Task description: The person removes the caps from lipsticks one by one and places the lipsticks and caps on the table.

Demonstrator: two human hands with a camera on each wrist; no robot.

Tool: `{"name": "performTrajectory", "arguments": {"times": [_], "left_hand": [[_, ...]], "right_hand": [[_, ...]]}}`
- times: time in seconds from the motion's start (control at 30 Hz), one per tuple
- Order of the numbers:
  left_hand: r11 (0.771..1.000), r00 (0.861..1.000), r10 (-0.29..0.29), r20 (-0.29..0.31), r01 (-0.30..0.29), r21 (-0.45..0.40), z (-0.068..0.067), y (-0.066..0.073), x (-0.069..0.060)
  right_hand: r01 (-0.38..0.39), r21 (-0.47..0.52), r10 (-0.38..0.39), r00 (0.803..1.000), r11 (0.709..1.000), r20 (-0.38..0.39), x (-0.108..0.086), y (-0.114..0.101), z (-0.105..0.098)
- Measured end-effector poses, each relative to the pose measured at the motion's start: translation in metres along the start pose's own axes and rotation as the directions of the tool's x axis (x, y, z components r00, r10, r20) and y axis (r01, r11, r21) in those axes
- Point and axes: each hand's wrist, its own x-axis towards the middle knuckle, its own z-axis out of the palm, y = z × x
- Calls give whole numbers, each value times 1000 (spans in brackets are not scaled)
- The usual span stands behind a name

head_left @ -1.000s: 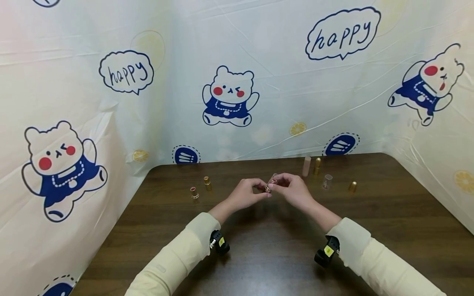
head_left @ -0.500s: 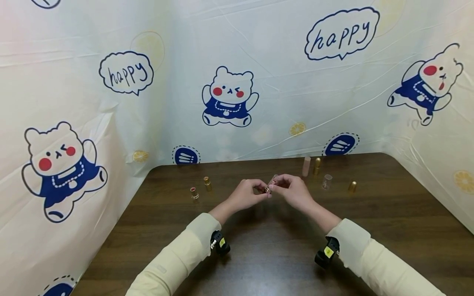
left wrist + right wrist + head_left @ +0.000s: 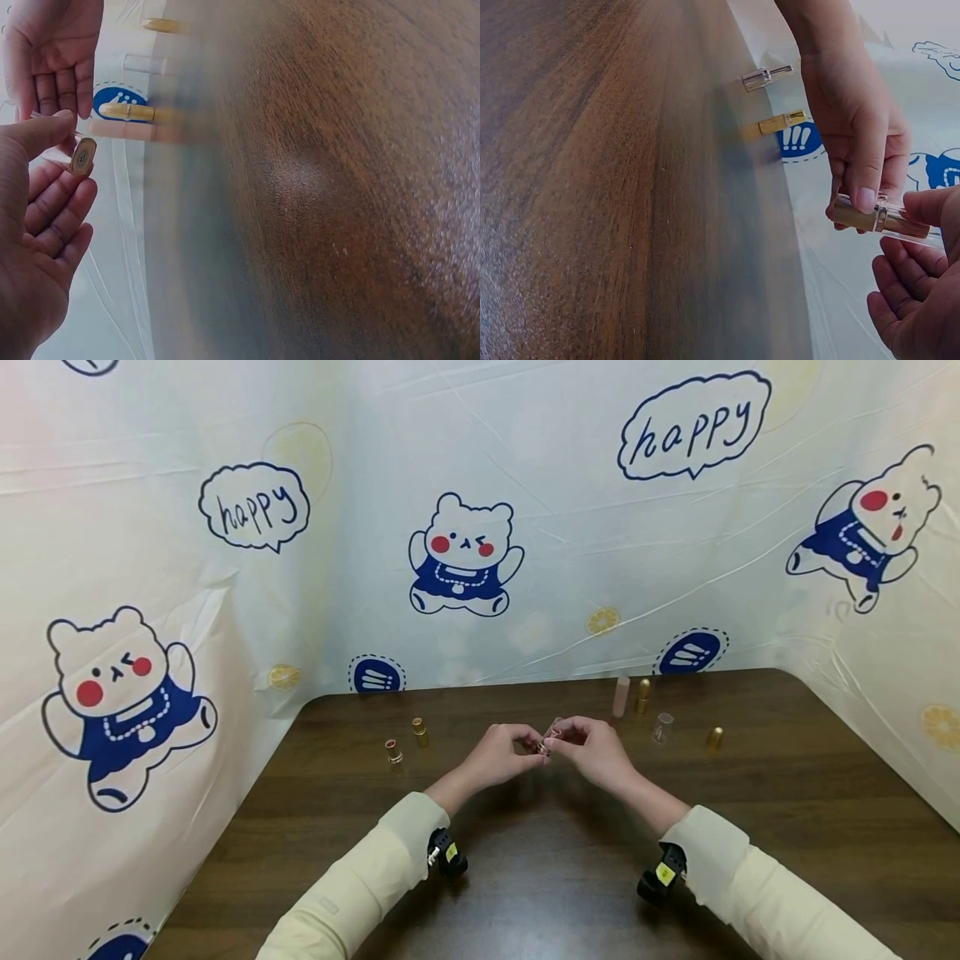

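Observation:
Over the far middle of the table, both hands meet at one lipstick (image 3: 881,219), a gold-coloured tube with a clear cap around its upper part. Its base is pinched between the thumb and fingers of my left hand (image 3: 501,753); the flat bottom of the lipstick (image 3: 82,156) faces the left wrist camera. My right hand (image 3: 596,750) grips the clear cap end with thumb and fingers. Fingers hide much of the lipstick in the head view. How far the cap sits on the base I cannot tell.
Left of the hands stand two uncapped lipstick tubes, one nearer (image 3: 393,751) and one farther (image 3: 420,732). To the right are a pinkish cylinder (image 3: 621,697), a tall gold piece (image 3: 642,697), a clear cap (image 3: 663,728) and a short gold cap (image 3: 715,737). Printed sheeting (image 3: 555,568) surrounds the table.

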Motion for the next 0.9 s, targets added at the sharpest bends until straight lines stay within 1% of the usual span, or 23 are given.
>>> {"name": "performTrajectory", "arguments": {"times": [0.13,0.3,0.7,0.9], "left_hand": [[1000,1000,-11,-7,11,-2,0,-1,-1],[1000,1000,-20,-12,20,6,-1,-1,-1],[1000,1000,-28,-7,28,5,-3,0,-1],[1000,1000,-20,-1,20,11,-4,-2,-1]], "right_hand": [[24,-8,-25,1000,1000,-9,0,1,2],[36,-2,-36,999,999,-9,0,1,3],[24,-14,-24,1000,1000,-8,2,2,3],[21,-16,-21,1000,1000,0,1,2,3]]}}
